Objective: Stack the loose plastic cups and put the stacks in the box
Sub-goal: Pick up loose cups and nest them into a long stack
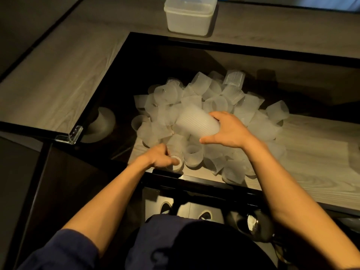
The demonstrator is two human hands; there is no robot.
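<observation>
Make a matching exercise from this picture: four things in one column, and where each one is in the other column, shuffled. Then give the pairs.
Things
1. box
2. stack
3. single cup
4. pile of loose cups

Places
A. gripped by the left hand, near the table's front edge
B. heaped mid-table
C. far side of the table, apart from the cups
D. held in the right hand, over the pile

Pairs: 1-C, 2-D, 3-A, 4-B
</observation>
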